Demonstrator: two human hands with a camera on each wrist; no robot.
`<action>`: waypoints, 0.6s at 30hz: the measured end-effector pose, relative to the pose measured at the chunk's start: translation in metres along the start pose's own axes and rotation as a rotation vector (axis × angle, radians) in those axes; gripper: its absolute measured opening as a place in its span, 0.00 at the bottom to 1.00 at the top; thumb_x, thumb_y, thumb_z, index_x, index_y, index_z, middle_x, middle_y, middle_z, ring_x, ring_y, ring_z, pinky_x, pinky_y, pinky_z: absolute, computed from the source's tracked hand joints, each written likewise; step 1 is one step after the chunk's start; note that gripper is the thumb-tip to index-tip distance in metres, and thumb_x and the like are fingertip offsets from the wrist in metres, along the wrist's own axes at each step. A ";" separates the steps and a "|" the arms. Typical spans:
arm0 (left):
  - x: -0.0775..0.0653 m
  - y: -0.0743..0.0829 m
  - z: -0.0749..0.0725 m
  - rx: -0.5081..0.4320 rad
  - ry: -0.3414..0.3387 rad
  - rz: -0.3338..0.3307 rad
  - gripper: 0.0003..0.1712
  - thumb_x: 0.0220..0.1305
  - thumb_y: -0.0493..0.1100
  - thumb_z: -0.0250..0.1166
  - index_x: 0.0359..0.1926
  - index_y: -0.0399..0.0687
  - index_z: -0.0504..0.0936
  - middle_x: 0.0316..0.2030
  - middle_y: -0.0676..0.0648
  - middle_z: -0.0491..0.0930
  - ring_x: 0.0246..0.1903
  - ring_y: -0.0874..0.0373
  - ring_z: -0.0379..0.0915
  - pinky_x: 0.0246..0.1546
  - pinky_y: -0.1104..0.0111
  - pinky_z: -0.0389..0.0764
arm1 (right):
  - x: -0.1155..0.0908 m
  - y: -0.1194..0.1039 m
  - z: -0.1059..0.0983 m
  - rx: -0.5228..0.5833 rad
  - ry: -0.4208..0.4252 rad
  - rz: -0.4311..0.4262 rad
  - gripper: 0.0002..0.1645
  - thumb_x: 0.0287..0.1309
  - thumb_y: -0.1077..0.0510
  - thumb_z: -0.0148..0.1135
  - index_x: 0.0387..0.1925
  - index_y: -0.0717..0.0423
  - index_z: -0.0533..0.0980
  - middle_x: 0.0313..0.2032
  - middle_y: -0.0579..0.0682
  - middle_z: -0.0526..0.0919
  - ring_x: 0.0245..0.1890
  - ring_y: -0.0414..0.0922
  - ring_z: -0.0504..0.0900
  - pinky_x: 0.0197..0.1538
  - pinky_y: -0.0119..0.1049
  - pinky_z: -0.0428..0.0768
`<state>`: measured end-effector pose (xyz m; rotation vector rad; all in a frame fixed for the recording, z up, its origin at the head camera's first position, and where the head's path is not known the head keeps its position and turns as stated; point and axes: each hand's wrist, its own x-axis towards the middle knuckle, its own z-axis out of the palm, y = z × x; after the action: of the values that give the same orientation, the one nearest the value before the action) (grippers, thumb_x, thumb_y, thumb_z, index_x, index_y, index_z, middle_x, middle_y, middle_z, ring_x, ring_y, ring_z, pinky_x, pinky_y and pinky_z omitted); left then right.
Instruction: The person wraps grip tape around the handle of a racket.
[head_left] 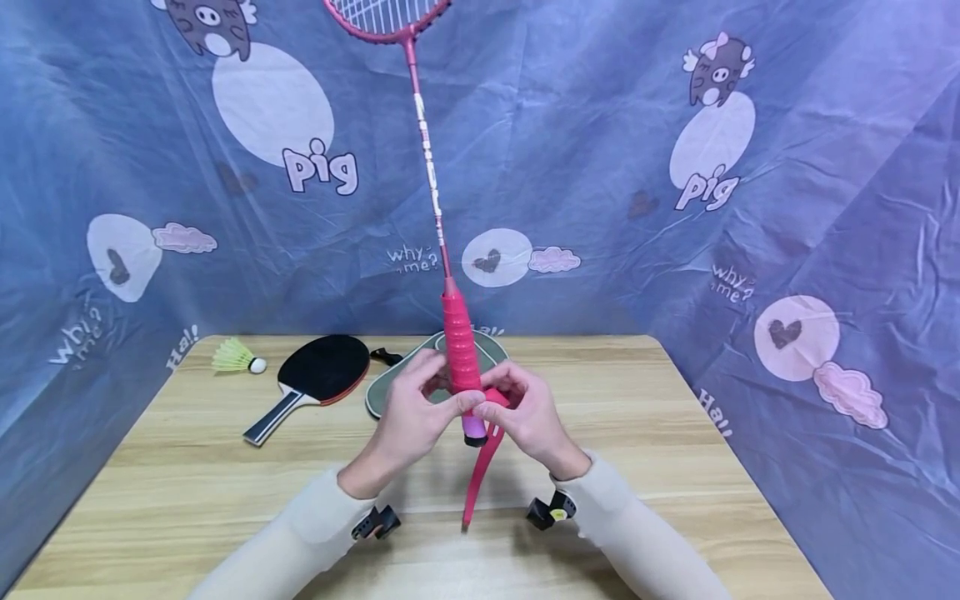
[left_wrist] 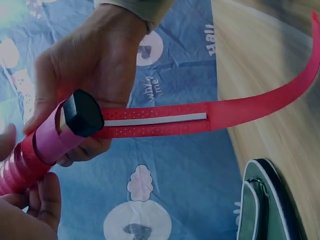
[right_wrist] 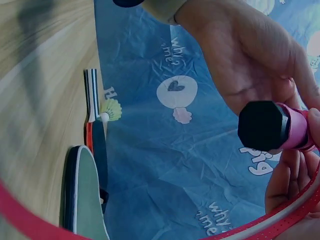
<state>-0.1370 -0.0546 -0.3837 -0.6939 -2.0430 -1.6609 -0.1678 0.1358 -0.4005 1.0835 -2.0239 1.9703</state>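
Observation:
A badminton racket (head_left: 429,162) stands tilted, head up, above the table. Its handle (head_left: 459,342) is wrapped in red grip tape, with a purple layer (head_left: 472,427) bare near the black butt cap (left_wrist: 83,113). My left hand (head_left: 416,408) grips the lower handle, thumb along its front. My right hand (head_left: 528,408) pinches the loose grip tape (head_left: 483,475) against the handle's right side, the two thumb tips close together. In the left wrist view the hanging tape shows a pale strip (left_wrist: 165,120) along its perforated underside. The handle hides some fingertips.
On the wooden table (head_left: 600,367), a green-grey case (head_left: 382,392) lies behind the hands. A black table tennis paddle (head_left: 322,367) and a yellow shuttlecock (head_left: 238,357) lie to the left. A blue patterned cloth (head_left: 585,167) hangs around the back and sides.

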 end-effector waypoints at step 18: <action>-0.003 0.002 -0.009 -0.098 -0.010 -0.066 0.30 0.63 0.34 0.70 0.65 0.40 0.76 0.48 0.39 0.85 0.45 0.59 0.83 0.54 0.72 0.84 | 0.006 0.002 -0.003 -0.038 -0.053 0.024 0.14 0.57 0.67 0.72 0.41 0.70 0.76 0.35 0.44 0.87 0.34 0.34 0.83 0.39 0.26 0.83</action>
<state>-0.1333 -0.0639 -0.3825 -0.6751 -2.0229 -1.8078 -0.1746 0.1362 -0.3988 1.1207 -2.1010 1.9264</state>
